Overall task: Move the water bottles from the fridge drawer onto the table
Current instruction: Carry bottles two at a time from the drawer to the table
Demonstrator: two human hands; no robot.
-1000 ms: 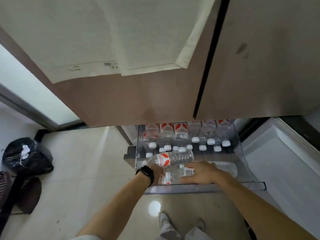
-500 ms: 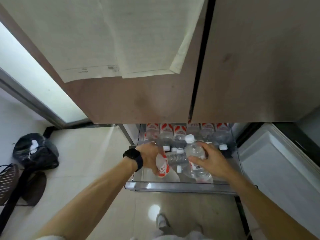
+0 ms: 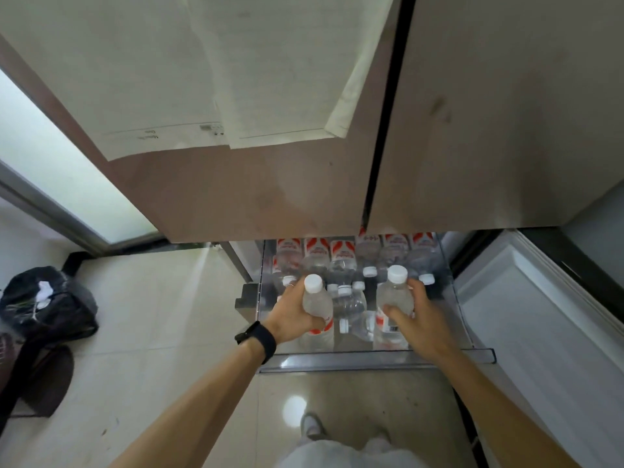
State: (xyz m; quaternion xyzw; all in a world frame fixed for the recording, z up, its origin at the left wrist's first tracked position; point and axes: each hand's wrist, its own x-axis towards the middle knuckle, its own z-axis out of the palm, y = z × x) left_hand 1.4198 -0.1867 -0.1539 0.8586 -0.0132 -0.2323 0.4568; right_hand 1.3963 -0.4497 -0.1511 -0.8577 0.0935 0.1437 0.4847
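Note:
The clear fridge drawer [image 3: 371, 358] is pulled out below the fridge doors. Several water bottles [image 3: 341, 261] with red-and-white labels and white caps stand in a row at its back. My left hand [image 3: 290, 315], a black watch on its wrist, grips one clear bottle [image 3: 315, 300] upright, cap up. In my right hand [image 3: 417, 320] a second bottle [image 3: 393, 298] is held upright, also above the drawer. Another bottle [image 3: 351, 305] lies in the drawer between my hands. The table is out of view.
Brown fridge doors [image 3: 489, 113] with paper sheets [image 3: 236, 69] taped on fill the top. An open white door or lid [image 3: 540, 332] stands on the right. A black bag [image 3: 47, 305] and dark stands sit on the tiled floor at left. My feet show below.
Both hands took hold of lying bottles, turned them upright and raised them above the drawer. The view has tilted slightly.

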